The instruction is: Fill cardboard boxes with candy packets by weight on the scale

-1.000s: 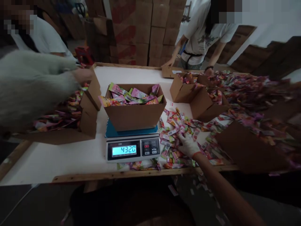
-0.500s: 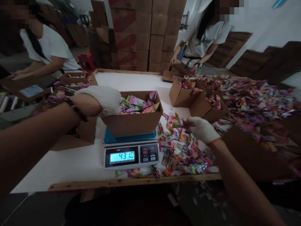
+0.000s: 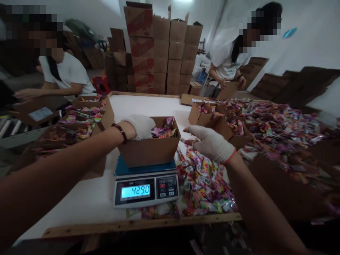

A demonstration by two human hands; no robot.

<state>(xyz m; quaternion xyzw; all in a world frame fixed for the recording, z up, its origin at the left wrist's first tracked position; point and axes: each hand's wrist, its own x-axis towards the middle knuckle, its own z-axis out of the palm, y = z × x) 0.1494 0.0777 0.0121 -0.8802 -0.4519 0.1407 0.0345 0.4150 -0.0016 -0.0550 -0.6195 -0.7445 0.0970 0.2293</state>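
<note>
Beside the left grip (image 3: 142, 126), boxed sachets (image 3: 164, 132)

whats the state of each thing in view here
left hand: gloved, inside the box, fingers hidden
right hand: gloved, open, fingers spread
cardboard box: open, on the scale, holding sachets
digital scale: on, display lit, reads 4290
loose sachets: heaped on the table, unboxed

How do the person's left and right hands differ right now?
The left hand is inside the carton on the scale; the right hand is outside it, spread above loose sachets. The left wrist has a beaded bracelet; the right glove has a red cuff. Both wear white knit gloves.
</note>
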